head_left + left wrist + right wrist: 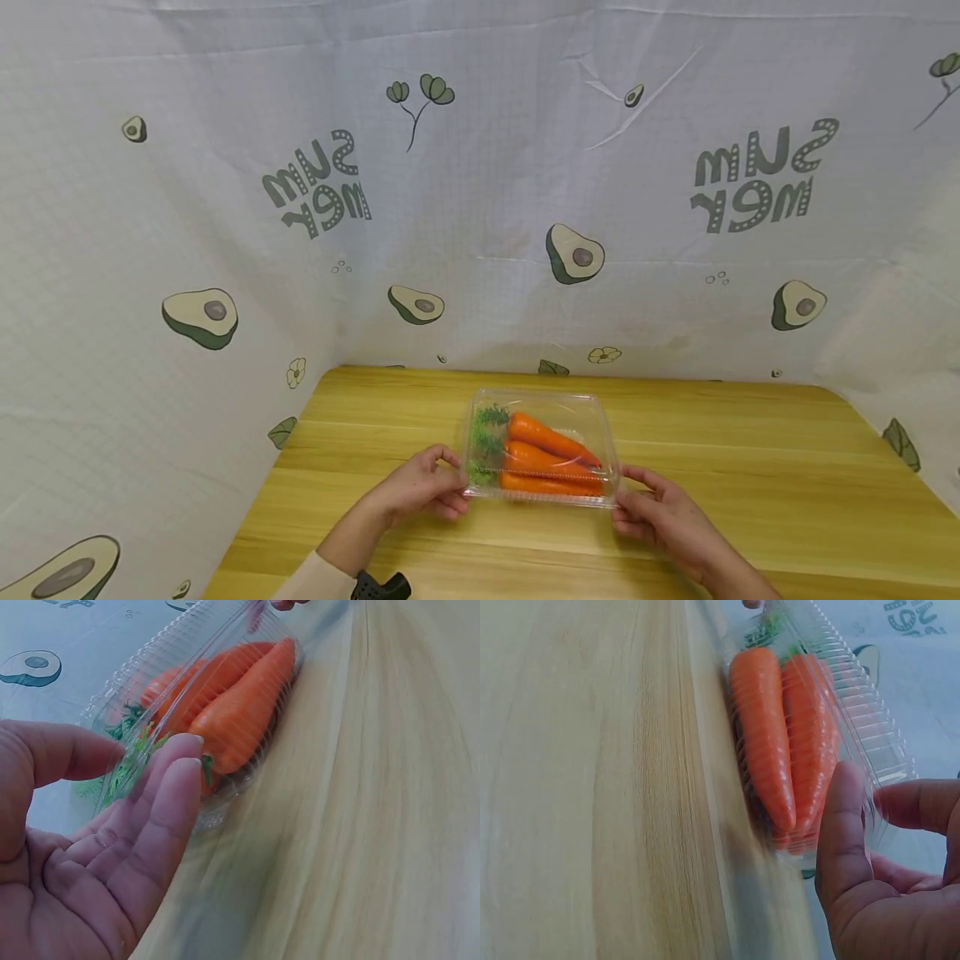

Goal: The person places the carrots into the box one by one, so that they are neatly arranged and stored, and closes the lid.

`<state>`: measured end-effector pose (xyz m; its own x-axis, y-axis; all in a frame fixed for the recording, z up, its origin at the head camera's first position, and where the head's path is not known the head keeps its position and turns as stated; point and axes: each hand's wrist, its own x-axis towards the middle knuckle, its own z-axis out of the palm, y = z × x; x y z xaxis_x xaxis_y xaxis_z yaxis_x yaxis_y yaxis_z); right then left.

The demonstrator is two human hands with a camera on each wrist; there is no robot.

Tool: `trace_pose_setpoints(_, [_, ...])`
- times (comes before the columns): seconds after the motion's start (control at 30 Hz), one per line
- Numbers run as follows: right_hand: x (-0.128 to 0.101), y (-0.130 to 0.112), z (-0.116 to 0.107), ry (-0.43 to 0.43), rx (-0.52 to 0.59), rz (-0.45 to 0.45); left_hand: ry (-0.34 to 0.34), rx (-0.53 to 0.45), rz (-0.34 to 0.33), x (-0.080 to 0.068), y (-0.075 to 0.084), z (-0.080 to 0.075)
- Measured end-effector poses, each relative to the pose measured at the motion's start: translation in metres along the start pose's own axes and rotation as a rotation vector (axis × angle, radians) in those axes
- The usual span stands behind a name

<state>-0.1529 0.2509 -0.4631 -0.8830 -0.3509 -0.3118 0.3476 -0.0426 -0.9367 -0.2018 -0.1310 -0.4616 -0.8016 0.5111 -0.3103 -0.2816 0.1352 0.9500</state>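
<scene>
Two hands flank a clear plastic clamshell box [542, 446] of carrots [551, 460] on a pale wooden surface [750, 467]. The left hand [420, 486] meets the box at its left end, where the green carrot tops [486, 442] lie. In the left wrist view its fingers [161, 817] are nearly straight, tips against the box's ribbed wall, the thumb spread apart toward the lid. The right hand [663, 512] sits at the box's right end, beside the carrots' pointed tips. In the right wrist view its thumb [844, 825] stands straight against the end of the box, and a finger [919, 804] reaches toward the lid from the other side, the palm open. Whether either hand truly pinches the plastic cannot be told.

The box rests flat on the surface, near its middle and close to the person's edge, lid down over three orange carrots lying side by side, all pointing the same way.

Behind and to both sides hangs a white cloth backdrop [480, 208] printed with avocado halves, small flowers and lettering. A light-coloured sleeve [315, 579] covers the left forearm, with a dark strap [378, 586] at the wrist.
</scene>
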Motion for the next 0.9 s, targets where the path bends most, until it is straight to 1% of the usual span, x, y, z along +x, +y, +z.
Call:
trace_pose_setpoints(0.1, [0.0003, -0.0002, 0.0007, 0.015, 0.020, -0.010, 0.027, -0.022, 0.015, 0.0032, -0.0012, 0.0016])
trace_pose_setpoints(0.2, [0.0007, -0.0003, 0.0009, 0.022, 0.029, -0.015, 0.040, -0.034, 0.027, 0.0055, -0.0020, 0.0023])
trace_pose_setpoints(0.37, [0.0014, 0.0004, -0.0010, 0.022, 0.048, -0.020, 0.039, -0.042, 0.033, 0.0071, -0.0023, 0.0025])
trace_pose_setpoints(0.6, [0.0013, 0.0047, -0.0048, -0.006, 0.122, -0.038, 0.035, -0.081, 0.036, 0.0073, -0.0047, 0.0036])
trace_pose_setpoints(0.73, [0.0015, 0.0059, -0.0061, -0.011, 0.123, -0.048, 0.039, -0.102, 0.034, 0.0087, -0.0053, 0.0049])
trace_pose_setpoints(0.9, [0.0027, 0.0057, -0.0075, -0.010, 0.139, -0.034, 0.048, -0.116, 0.024, 0.0102, -0.0048, 0.0054])
